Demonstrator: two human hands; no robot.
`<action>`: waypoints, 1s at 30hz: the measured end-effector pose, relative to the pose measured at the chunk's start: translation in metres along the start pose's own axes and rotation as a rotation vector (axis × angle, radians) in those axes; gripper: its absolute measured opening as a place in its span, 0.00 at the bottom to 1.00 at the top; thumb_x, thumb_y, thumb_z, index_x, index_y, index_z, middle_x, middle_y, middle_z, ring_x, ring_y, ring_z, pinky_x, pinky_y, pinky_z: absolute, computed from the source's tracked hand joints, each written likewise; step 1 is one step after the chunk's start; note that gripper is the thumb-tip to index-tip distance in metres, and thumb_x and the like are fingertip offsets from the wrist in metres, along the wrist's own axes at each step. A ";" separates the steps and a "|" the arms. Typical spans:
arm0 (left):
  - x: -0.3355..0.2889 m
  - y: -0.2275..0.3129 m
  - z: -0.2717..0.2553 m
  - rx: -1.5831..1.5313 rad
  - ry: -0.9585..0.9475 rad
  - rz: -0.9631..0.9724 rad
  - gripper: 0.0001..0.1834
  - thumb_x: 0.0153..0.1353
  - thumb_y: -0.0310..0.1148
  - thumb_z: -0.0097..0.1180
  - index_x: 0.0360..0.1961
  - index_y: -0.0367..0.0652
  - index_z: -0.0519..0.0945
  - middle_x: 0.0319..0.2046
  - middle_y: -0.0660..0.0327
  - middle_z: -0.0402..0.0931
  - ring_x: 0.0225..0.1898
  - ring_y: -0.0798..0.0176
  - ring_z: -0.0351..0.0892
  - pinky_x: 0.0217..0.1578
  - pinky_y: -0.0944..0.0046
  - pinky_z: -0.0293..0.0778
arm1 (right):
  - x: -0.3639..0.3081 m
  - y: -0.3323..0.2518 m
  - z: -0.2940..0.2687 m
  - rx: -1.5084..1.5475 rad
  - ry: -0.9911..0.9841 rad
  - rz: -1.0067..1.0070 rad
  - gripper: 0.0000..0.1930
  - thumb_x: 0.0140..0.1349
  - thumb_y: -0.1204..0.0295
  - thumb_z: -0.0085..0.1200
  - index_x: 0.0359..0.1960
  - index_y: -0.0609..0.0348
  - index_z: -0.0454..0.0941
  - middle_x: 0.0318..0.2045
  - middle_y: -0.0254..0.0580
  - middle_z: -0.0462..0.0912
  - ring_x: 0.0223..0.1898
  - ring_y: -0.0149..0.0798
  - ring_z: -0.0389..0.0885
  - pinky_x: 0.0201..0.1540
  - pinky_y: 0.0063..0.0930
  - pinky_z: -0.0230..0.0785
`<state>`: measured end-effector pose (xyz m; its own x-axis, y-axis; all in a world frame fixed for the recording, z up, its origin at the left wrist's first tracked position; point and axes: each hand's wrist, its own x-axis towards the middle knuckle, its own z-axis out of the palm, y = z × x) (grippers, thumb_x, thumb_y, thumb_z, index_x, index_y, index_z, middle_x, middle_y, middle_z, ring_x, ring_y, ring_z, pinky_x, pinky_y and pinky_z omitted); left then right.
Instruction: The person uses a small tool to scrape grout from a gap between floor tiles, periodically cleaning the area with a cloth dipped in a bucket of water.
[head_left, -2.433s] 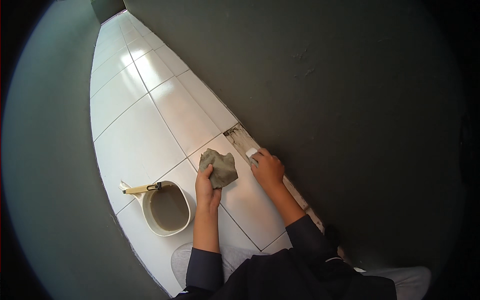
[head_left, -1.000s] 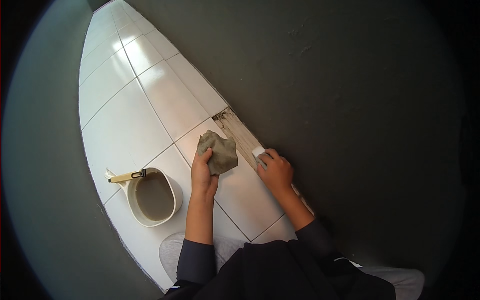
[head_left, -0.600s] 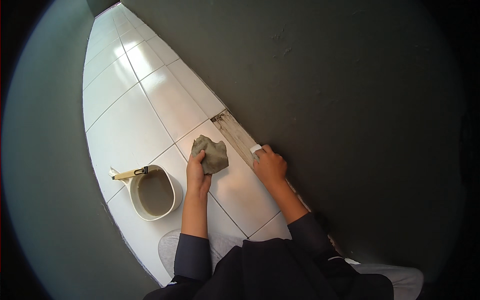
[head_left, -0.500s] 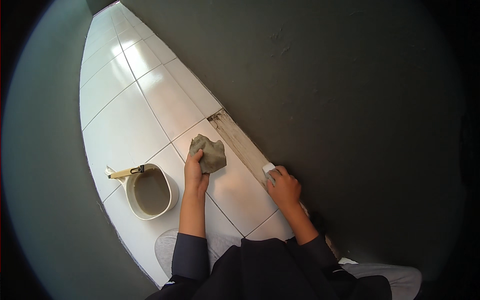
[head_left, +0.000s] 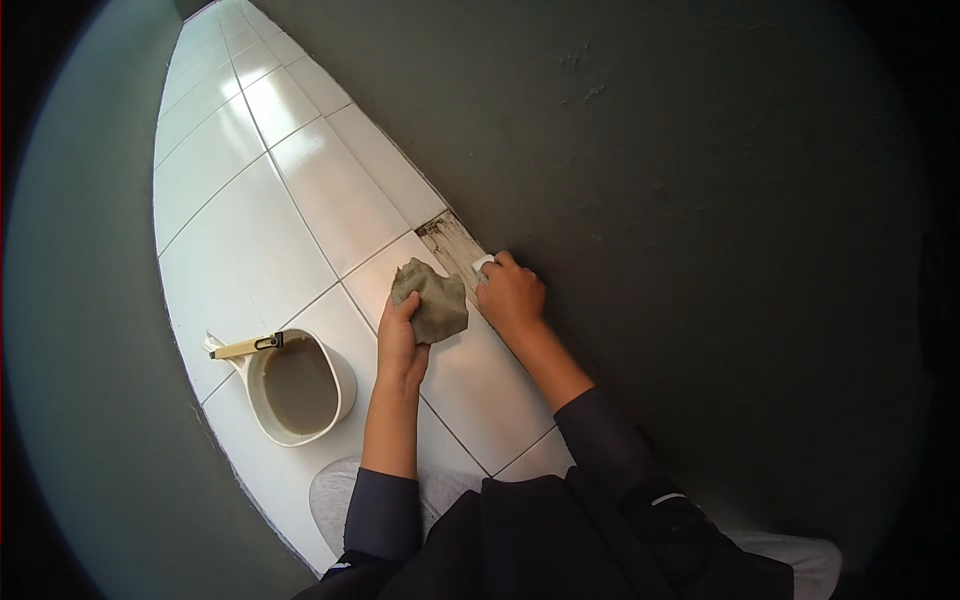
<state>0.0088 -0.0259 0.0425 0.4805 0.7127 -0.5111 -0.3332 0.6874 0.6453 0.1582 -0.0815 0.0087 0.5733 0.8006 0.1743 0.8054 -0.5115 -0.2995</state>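
My left hand (head_left: 399,338) grips a crumpled grey cloth (head_left: 432,300) and presses it on the white tiled floor (head_left: 260,230). My right hand (head_left: 510,295) holds a small white sponge block (head_left: 483,264) against a narrow, dirt-stained strip (head_left: 450,240) of floor along the foot of the dark wall (head_left: 640,180). The two hands are close together, with the cloth just left of the right hand.
A white scoop-shaped tub (head_left: 295,385) of murky water stands on the tiles left of my left arm, with a yellow-handled scraper (head_left: 245,347) lying across its spout. Dark walls close in on both sides. My knees in grey trousers (head_left: 335,500) are at the bottom.
My right hand has slid the white block forward along the dirty strip, from near my knees to its far end. The left hand with the cloth stayed almost still.
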 end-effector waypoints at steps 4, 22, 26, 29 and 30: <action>-0.001 0.002 -0.005 -0.001 0.012 0.012 0.23 0.64 0.30 0.42 0.61 0.43 0.63 0.56 0.58 0.66 0.57 0.58 0.67 0.56 0.56 0.66 | -0.001 -0.001 -0.006 -0.003 -0.041 0.025 0.07 0.50 0.72 0.51 0.29 0.55 0.80 0.37 0.41 0.77 0.32 0.53 0.81 0.33 0.44 0.75; -0.008 0.008 0.005 -0.037 0.001 0.017 0.23 0.65 0.29 0.41 0.61 0.41 0.62 0.56 0.58 0.66 0.57 0.59 0.66 0.57 0.58 0.64 | -0.033 0.003 -0.017 -0.023 -0.071 0.048 0.10 0.49 0.68 0.58 0.33 0.53 0.82 0.42 0.36 0.79 0.34 0.48 0.81 0.38 0.39 0.75; -0.004 0.007 0.000 -0.047 -0.030 0.025 0.23 0.64 0.29 0.41 0.61 0.41 0.62 0.56 0.57 0.66 0.57 0.59 0.67 0.57 0.58 0.65 | 0.020 -0.015 0.000 -0.053 -0.136 0.048 0.10 0.50 0.67 0.57 0.35 0.52 0.82 0.42 0.37 0.78 0.36 0.49 0.81 0.39 0.40 0.74; -0.002 0.008 -0.003 -0.043 0.004 0.037 0.22 0.64 0.30 0.43 0.60 0.42 0.63 0.56 0.56 0.67 0.56 0.57 0.68 0.56 0.56 0.67 | 0.009 -0.010 -0.008 -0.034 -0.134 0.070 0.11 0.51 0.67 0.56 0.37 0.51 0.82 0.42 0.36 0.78 0.37 0.49 0.81 0.40 0.40 0.74; -0.001 0.010 -0.004 -0.040 0.006 0.045 0.22 0.64 0.30 0.43 0.60 0.42 0.63 0.56 0.56 0.67 0.56 0.57 0.68 0.56 0.56 0.67 | 0.001 -0.007 -0.015 -0.037 -0.165 0.099 0.11 0.52 0.66 0.56 0.37 0.51 0.82 0.43 0.36 0.78 0.38 0.49 0.81 0.40 0.40 0.74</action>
<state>0.0015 -0.0191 0.0471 0.4596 0.7438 -0.4853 -0.3868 0.6595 0.6445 0.1554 -0.0818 0.0246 0.6197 0.7848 -0.0115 0.7533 -0.5988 -0.2722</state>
